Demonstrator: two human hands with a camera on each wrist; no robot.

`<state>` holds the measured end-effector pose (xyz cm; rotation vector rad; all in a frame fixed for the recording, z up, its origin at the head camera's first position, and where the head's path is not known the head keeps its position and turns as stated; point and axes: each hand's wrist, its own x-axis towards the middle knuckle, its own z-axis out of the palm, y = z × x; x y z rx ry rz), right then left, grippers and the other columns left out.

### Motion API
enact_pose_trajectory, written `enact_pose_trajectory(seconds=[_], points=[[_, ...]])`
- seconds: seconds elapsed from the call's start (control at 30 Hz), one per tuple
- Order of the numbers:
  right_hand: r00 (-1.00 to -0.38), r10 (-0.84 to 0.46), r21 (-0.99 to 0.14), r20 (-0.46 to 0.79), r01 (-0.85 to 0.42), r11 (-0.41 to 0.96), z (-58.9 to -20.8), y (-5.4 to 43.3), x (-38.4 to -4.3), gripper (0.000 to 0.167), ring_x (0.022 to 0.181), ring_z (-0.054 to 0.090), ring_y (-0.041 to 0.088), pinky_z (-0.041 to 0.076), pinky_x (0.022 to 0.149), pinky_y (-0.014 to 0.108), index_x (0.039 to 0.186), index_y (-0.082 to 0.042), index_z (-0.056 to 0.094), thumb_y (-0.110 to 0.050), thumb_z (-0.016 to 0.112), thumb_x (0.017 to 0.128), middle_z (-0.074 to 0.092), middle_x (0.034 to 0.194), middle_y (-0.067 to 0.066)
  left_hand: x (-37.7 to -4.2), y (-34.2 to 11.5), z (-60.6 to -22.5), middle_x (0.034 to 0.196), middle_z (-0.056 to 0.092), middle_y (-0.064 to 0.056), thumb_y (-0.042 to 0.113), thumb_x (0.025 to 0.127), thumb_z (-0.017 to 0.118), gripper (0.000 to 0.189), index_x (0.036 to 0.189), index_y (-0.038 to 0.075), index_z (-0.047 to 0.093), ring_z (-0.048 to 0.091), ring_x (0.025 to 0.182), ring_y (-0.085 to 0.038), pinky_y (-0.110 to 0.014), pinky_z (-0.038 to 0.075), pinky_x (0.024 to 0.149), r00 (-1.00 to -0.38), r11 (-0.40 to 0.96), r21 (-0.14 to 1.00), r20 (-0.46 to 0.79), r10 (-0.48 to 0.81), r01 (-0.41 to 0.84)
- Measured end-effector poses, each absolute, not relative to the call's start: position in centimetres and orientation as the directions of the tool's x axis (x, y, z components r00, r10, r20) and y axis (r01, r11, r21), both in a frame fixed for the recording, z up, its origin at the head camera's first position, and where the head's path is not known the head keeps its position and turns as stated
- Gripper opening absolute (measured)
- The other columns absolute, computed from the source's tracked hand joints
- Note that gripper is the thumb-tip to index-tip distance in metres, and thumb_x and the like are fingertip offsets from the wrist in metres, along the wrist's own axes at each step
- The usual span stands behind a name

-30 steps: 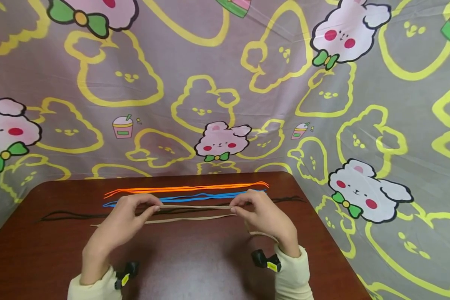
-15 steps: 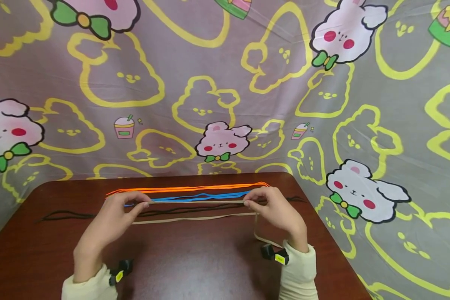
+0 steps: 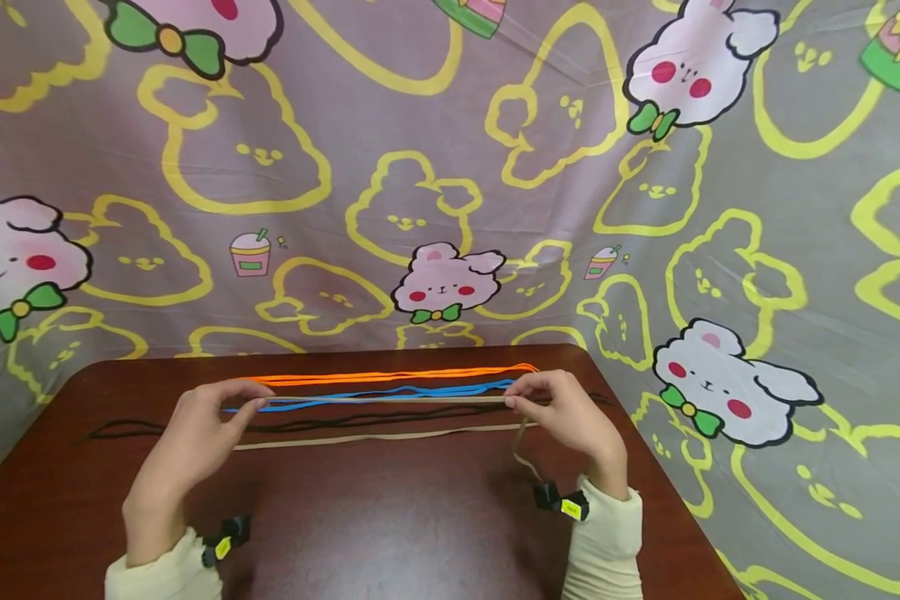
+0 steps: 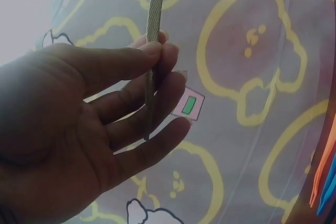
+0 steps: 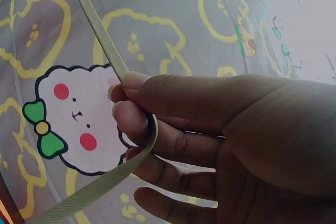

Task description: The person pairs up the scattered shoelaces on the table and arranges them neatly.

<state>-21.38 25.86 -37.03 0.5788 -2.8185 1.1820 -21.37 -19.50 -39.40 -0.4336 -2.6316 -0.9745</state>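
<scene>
A flat beige shoelace (image 3: 390,400) is stretched nearly straight between both hands, above the table. Thumb and fingertips of the left hand (image 3: 195,433) pinch it; in the left wrist view its short end (image 4: 147,124) hangs past the pinch across the fingers. At the other side the right hand (image 3: 573,421) pinches the lace between thumb and fingers. The right wrist view shows the lace (image 5: 97,24) bending round below those fingers into a slack tail (image 5: 100,184). Another beige length (image 3: 375,439) lies on the table below the hands; whether it joins the held one is hidden.
Orange laces (image 3: 390,377) lie across the back of the brown table (image 3: 375,517). Blue laces (image 3: 427,390) lie in front of them, then black laces (image 3: 367,419). A patterned cloth (image 3: 450,200) stands behind and around the table.
The hands have moved apart, left hand leftward and right hand rightward, so a longer stretch of beige shoelace spans them. It has also risen slightly in view.
</scene>
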Motion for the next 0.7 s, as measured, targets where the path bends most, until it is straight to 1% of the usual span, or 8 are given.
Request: enact_pose_trajectory(seconds=[0.13, 0.23, 0.3, 0.37, 0.43, 0.57, 0.63, 0.7], points=[[-0.929, -0.332, -0.676, 0.164, -0.352, 0.648, -37.5, 26.4, -21.6, 0.005, 0.078, 0.067, 0.013, 0.057, 0.075, 0.030, 0.096, -0.013, 0.076, -0.017, 0.076, 0.093, 0.071, 0.084, -0.005, -21.3, -20.1, -39.7, 0.100, 0.076, -0.012, 0.000, 0.093, 0.070, 0.012, 0.102, 0.005, 0.076, 0.068, 0.091, -0.029, -0.035, 0.050, 0.073, -0.918, 0.728, 0.586, 0.367, 0.153, 0.356], [-0.926, -0.344, -0.673, 0.154, -0.353, 0.650, -37.9, 26.8, -21.8, 0.005, 0.080, 0.066, 0.012, 0.056, 0.076, 0.029, 0.095, -0.012, 0.076, -0.017, 0.075, 0.093, 0.072, 0.085, -0.005, -21.1, -20.6, -39.9, 0.100, 0.076, -0.012, -0.002, 0.092, 0.070, 0.013, 0.102, 0.005, 0.076, 0.067, 0.089, -0.028, -0.032, 0.049, 0.071, -0.921, 0.732, 0.589, 0.363, 0.139, 0.343], [-0.925, -0.351, -0.673, 0.145, -0.352, 0.651, -38.1, 27.1, -21.9, 0.004, 0.080, 0.066, 0.013, 0.056, 0.076, 0.028, 0.096, -0.013, 0.077, -0.015, 0.075, 0.093, 0.072, 0.085, -0.005, -21.1, -20.9, -40.0, 0.100, 0.076, -0.012, -0.002, 0.092, 0.070, 0.014, 0.101, 0.005, 0.076, 0.066, 0.091, -0.028, -0.029, 0.047, 0.071, -0.919, 0.740, 0.580, 0.373, 0.130, 0.340], [-0.926, -0.350, -0.670, 0.143, -0.351, 0.654, -38.4, 27.4, -22.1, 0.004, 0.080, 0.067, 0.018, 0.056, 0.074, 0.028, 0.096, -0.013, 0.077, -0.014, 0.075, 0.093, 0.073, 0.086, -0.004, -21.1, -21.2, -40.1, 0.100, 0.076, -0.012, -0.002, 0.092, 0.069, 0.014, 0.101, 0.006, 0.076, 0.066, 0.092, -0.029, -0.028, 0.046, 0.072, -0.917, 0.747, 0.573, 0.380, 0.122, 0.337], [-0.926, -0.350, -0.668, 0.139, -0.348, 0.657, -38.6, 27.7, -22.2, 0.004, 0.081, 0.068, 0.023, 0.056, 0.073, 0.028, 0.096, -0.013, 0.077, -0.013, 0.075, 0.093, 0.073, 0.086, -0.004, -21.2, -21.4, -40.2, 0.100, 0.076, -0.013, -0.002, 0.091, 0.069, 0.014, 0.102, 0.005, 0.076, 0.066, 0.093, -0.031, -0.031, 0.046, 0.073, -0.916, 0.751, 0.570, 0.386, 0.113, 0.333], [-0.936, -0.333, -0.676, 0.115, -0.320, 0.664, -38.9, 28.2, -22.4, 0.004, 0.082, 0.067, 0.030, 0.055, 0.070, 0.028, 0.096, -0.012, 0.077, -0.013, 0.074, 0.093, 0.073, 0.086, -0.003, -21.3, -21.8, -40.5, 0.100, 0.076, -0.016, -0.003, 0.091, 0.069, 0.014, 0.102, 0.003, 0.075, 0.067, 0.095, -0.036, -0.042, 0.047, 0.076, -0.919, 0.753, 0.577, 0.383, 0.093, 0.317], [-0.940, -0.325, -0.681, 0.103, -0.305, 0.666, -39.1, 28.4, -22.6, 0.004, 0.082, 0.067, 0.030, 0.055, 0.069, 0.029, 0.096, -0.011, 0.077, -0.012, 0.074, 0.093, 0.073, 0.086, -0.002, -21.3, -22.0, -40.6, 0.100, 0.076, -0.017, -0.003, 0.091, 0.069, 0.014, 0.102, 0.002, 0.075, 0.067, 0.096, -0.038, -0.043, 0.047, 0.076, -0.921, 0.754, 0.580, 0.379, 0.086, 0.309], [-0.944, -0.316, -0.682, 0.096, -0.294, 0.669, -39.2, 28.7, -22.7, 0.004, 0.080, 0.067, 0.030, 0.055, 0.068, 0.029, 0.096, -0.010, 0.077, -0.011, 0.074, 0.094, 0.072, 0.085, -0.001, -21.3, -22.2, -40.7, 0.099, 0.076, -0.018, -0.004, 0.090, 0.070, 0.014, 0.102, 0.002, 0.076, 0.067, 0.093, -0.036, -0.041, 0.046, 0.074, -0.922, 0.757, 0.579, 0.379, 0.080, 0.303]])
